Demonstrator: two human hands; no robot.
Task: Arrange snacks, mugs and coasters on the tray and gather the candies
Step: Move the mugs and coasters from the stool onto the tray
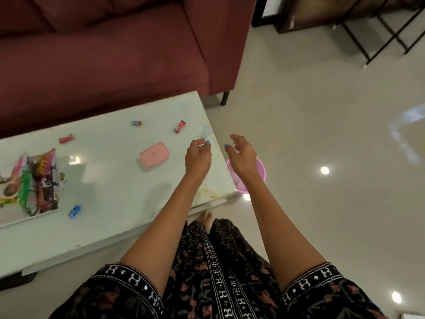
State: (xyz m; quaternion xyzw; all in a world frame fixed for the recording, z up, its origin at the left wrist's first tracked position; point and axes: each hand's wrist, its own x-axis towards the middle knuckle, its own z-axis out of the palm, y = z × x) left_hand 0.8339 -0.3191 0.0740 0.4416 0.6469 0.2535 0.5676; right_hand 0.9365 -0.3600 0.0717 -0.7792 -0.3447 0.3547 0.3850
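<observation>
Candies (179,126) scattered around pink box (154,154); left hand (198,155), right hand (241,153) loosely curled, empty.

Sleeves: you wear short black sleeves (128,288) with a white embroidered band at each cuff.
Dress: your black dress (220,268) has a muted pink and green floral print and a white-patterned strip down the front.
Nails: your left hand (198,155) and right hand (242,155) have blue-painted nails.
Foot: your foot (205,218) is bare.
</observation>
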